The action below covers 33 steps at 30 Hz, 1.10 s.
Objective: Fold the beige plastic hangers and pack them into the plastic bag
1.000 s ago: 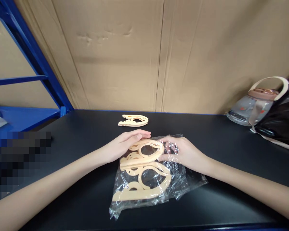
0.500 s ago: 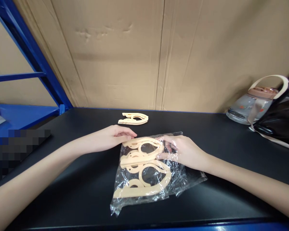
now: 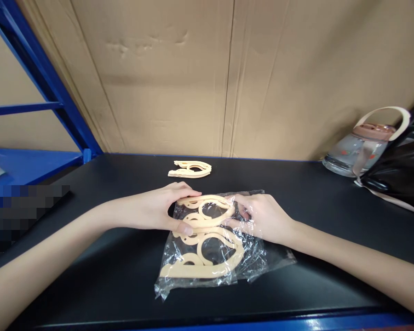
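Two cream folding hangers lie side by side in crinkled clear plastic bags on the black tabletop. My left hand grips the left end of the upper folding hanger, thumb on its near arm and fingers along its far arm. On the right end of that same hanger, my right hand is closed, with clear plastic over its fingers; whether it is inside the bag I cannot tell. The lower folding hanger lies nearer the table edge, untouched. Another folded hanger, unwrapped, rests farther back.
At the right rear stands a clear jug with a pinkish lid and a cream handle, beside a shiny black bag. Cardboard walls the back of the black table. A blue metal frame rises at the left.
My left hand has moved right and opened around the upper hanger's left end, its thumb coming down onto the near arm. My right hand stays at the other end.
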Each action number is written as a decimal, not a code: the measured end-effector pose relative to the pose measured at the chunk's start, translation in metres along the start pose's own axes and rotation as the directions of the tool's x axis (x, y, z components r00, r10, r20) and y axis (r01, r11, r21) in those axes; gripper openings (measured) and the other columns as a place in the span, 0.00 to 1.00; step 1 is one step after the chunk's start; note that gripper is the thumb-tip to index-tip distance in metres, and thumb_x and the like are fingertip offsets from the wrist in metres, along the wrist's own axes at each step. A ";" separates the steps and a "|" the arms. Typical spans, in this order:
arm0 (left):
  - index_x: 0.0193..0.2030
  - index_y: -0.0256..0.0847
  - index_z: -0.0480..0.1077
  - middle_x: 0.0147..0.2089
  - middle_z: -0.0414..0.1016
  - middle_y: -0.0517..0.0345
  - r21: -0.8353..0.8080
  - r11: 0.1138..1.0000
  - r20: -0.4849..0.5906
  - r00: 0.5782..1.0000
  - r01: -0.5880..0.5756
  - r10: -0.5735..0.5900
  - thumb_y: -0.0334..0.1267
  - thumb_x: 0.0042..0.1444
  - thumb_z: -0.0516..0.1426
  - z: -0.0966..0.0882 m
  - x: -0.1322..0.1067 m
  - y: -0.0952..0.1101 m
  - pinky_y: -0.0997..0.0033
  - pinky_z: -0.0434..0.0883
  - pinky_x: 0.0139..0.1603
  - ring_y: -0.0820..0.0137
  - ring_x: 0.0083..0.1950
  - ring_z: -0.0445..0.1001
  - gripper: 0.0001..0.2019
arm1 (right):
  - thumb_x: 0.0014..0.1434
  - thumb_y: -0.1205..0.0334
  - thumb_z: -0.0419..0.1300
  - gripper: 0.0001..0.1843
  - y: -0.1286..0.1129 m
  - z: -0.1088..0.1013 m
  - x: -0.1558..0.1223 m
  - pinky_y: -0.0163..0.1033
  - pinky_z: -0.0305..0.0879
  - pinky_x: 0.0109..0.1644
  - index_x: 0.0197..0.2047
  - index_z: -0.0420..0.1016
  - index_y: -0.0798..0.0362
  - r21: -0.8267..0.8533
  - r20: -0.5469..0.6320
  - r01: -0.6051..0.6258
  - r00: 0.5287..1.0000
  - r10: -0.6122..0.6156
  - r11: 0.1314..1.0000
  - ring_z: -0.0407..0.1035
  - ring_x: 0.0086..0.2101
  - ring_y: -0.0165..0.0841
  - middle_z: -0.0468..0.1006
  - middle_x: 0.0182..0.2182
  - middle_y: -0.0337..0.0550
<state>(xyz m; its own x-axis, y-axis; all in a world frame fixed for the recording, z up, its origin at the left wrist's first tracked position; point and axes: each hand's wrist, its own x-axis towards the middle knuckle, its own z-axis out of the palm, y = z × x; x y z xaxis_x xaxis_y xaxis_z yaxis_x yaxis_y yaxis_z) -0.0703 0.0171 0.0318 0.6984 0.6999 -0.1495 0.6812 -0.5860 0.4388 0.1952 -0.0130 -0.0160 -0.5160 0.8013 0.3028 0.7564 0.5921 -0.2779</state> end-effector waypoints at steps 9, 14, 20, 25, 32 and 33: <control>0.63 0.48 0.61 0.57 0.67 0.55 0.012 1.000 -0.050 0.998 -0.023 0.023 0.60 0.51 0.58 0.004 0.002 -0.001 0.67 0.63 0.57 0.59 0.58 0.65 0.35 | 0.58 0.36 0.54 0.28 0.001 0.000 0.000 0.34 0.54 0.28 0.44 0.73 0.53 -0.057 0.026 -0.074 0.997 0.076 0.996 0.67 0.21 0.31 0.73 0.21 0.37; 0.64 0.47 0.59 0.61 0.65 0.54 0.049 0.998 -0.048 0.998 -0.045 0.048 0.60 0.54 0.56 0.003 0.002 -0.002 0.65 0.62 0.59 0.57 0.61 0.63 0.34 | 0.57 0.35 0.54 0.30 0.002 -0.001 -0.001 0.35 0.55 0.28 0.48 0.74 0.50 -0.071 0.006 -0.056 0.998 0.056 0.996 0.68 0.21 0.32 0.73 0.20 0.36; 0.65 0.45 0.58 0.65 0.62 0.52 0.051 0.996 -0.072 0.995 -0.071 0.074 0.59 0.57 0.53 0.005 0.001 0.001 0.62 0.58 0.63 0.57 0.64 0.60 0.33 | 0.62 0.46 0.54 0.19 0.013 -0.013 -0.003 0.35 0.56 0.28 0.49 0.76 0.47 -0.091 0.006 0.045 0.999 -0.045 0.995 0.69 0.23 0.31 0.76 0.22 0.36; 0.65 0.46 0.58 0.65 0.62 0.53 0.060 0.997 -0.099 0.993 -0.050 0.056 0.58 0.60 0.51 0.006 -0.001 0.000 0.62 0.59 0.63 0.56 0.66 0.59 0.31 | 0.57 0.63 0.50 0.15 0.038 -0.034 -0.001 0.34 0.57 0.28 0.25 0.74 0.52 -0.191 -0.298 0.118 0.939 -0.173 0.974 0.62 0.18 0.27 0.69 0.15 0.35; 0.68 0.47 0.53 0.69 0.55 0.54 0.114 0.993 -0.060 0.997 -0.038 0.045 0.60 0.56 0.54 0.011 -0.002 0.001 0.62 0.59 0.65 0.56 0.68 0.56 0.37 | 0.60 0.60 0.52 0.10 0.041 -0.048 0.050 0.33 0.59 0.30 0.36 0.73 0.53 -0.129 -0.300 0.021 0.952 -0.060 0.991 0.66 0.23 0.27 0.74 0.23 0.36; 0.69 0.47 0.52 0.70 0.54 0.54 0.111 0.993 -0.064 0.997 -0.029 0.036 0.60 0.56 0.55 0.011 -0.001 0.001 0.61 0.58 0.65 0.56 0.68 0.55 0.38 | 0.60 0.59 0.53 0.09 0.038 -0.045 0.063 0.33 0.60 0.32 0.38 0.73 0.53 -0.114 -0.234 0.064 0.968 -0.089 0.991 0.68 0.27 0.28 0.75 0.26 0.37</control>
<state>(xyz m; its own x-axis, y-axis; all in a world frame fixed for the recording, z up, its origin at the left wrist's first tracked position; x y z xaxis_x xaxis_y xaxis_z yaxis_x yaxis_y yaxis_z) -0.0683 0.0110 0.0223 0.7072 0.7029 -0.0767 0.6809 -0.6478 0.3417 0.2098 0.0566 0.0337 -0.4727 0.7031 0.5312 0.7629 0.6282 -0.1527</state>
